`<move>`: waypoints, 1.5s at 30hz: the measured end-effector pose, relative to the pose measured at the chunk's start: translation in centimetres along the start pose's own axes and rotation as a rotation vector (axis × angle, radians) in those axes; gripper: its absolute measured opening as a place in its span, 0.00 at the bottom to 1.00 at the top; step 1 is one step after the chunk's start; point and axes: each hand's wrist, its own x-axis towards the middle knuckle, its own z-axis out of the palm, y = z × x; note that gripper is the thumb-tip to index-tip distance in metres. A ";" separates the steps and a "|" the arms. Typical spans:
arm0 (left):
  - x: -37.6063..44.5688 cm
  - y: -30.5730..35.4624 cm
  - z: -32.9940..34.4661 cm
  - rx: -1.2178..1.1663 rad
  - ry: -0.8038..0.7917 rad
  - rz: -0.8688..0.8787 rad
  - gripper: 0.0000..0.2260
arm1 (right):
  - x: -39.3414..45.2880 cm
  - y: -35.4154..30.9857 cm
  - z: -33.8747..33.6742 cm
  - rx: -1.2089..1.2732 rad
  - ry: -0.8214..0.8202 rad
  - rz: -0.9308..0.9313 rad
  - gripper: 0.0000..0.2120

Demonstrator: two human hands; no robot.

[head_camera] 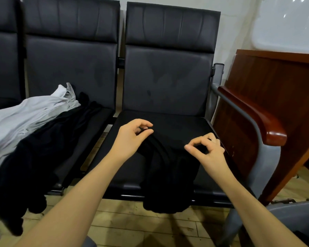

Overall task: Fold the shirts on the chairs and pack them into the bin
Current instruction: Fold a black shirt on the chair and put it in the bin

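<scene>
Black cloth in the grip: the left hand [132, 134], just left of frame centre, has its fingers curled and pinches the top edge of the black shirt [169, 173] between thumb and fingertips.
Other grip: the right hand [206, 148], right of centre, pinches the same edge further along, thumb and forefinger closed on a small tuck of fabric.
Shirt in hand: it lies on the right chair seat [177, 122], bunched into a narrow band between the two hands, its lower part hanging over the seat's front edge toward the floor [141, 227].
Step in hand: judged from the pose, spreading the garment flat before folding.
Doing it well: the hands probably need to move apart along the edge so the bunching opens; drawing the cloth up the seat would bring the hanging part onto it, since a fold made over a dangling hem will likely come out crooked.
Risk: black on black hides edges and seams, so feeling for them may serve better than looking.
Waiting pile: a white shirt [25, 114] and another dark garment [34, 157] lie heaped on the left chair seat [96, 122], at the frame's left, not yet folded.
Bin: a grey rim [296, 207] shows at lower right; whether this is the bin cannot be told.
Surroundings: a wooden armrest [253, 114] at right.
</scene>
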 end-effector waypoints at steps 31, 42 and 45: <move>0.5 -0.9 -0.8 -0.087 -0.212 -0.114 0.06 | 3.1 -0.2 5.1 -0.072 0.055 -0.054 0.04; 0.1 0.2 -1.6 -0.125 -0.145 -0.030 0.10 | 3.0 -0.1 4.0 0.005 0.043 0.012 0.05; 0.3 1.3 -1.7 -0.181 -0.090 -0.022 0.09 | 2.9 -0.6 3.5 0.058 -0.028 0.002 0.11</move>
